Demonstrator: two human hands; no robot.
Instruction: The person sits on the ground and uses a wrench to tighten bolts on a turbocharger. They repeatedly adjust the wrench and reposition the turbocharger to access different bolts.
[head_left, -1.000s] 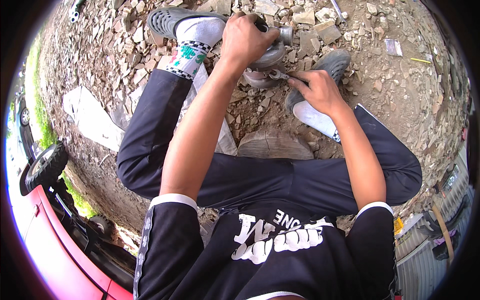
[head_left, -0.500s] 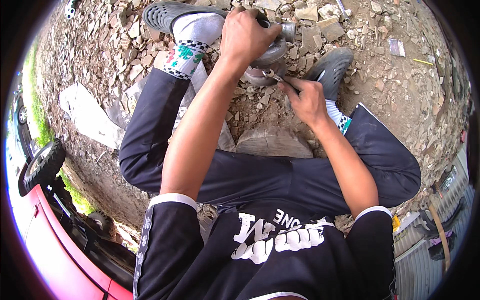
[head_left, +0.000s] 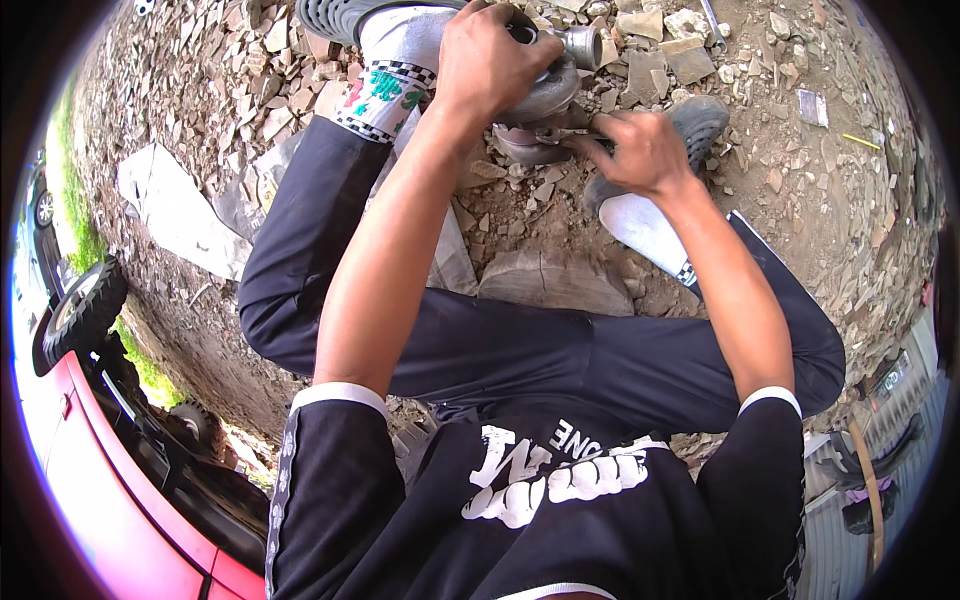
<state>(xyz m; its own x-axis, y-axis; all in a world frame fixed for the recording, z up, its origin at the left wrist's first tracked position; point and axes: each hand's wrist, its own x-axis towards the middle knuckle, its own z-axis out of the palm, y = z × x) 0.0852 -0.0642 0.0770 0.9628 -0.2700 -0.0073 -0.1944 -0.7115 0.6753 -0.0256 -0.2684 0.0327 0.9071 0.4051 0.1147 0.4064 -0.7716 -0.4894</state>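
Observation:
Between my feet sits a grey, rounded metal housing [head_left: 552, 98] with a short pipe stub, turbocharger-like in shape, and a brownish lower part. My left hand [head_left: 490, 62] is closed over its top left side, the fingers partly hidden behind the hand. On the right, my right hand [head_left: 645, 150] grips a wrench [head_left: 567, 134], which shows only in part and meets the housing's lower side. Whether its end sits on a bolt I cannot tell.
Broken stone covers the ground. A flat wooden slab [head_left: 555, 283] lies before my crossed legs. Another metal tool [head_left: 714, 22] rests on the stones at the far right. Pale sheeting [head_left: 175, 210] lies to the left, with a red vehicle [head_left: 110, 470] beyond.
My right hand has swung away to the right and slightly up, turning the wrench from slanted to nearly level. My left hand stays on the housing. The view has shifted slightly.

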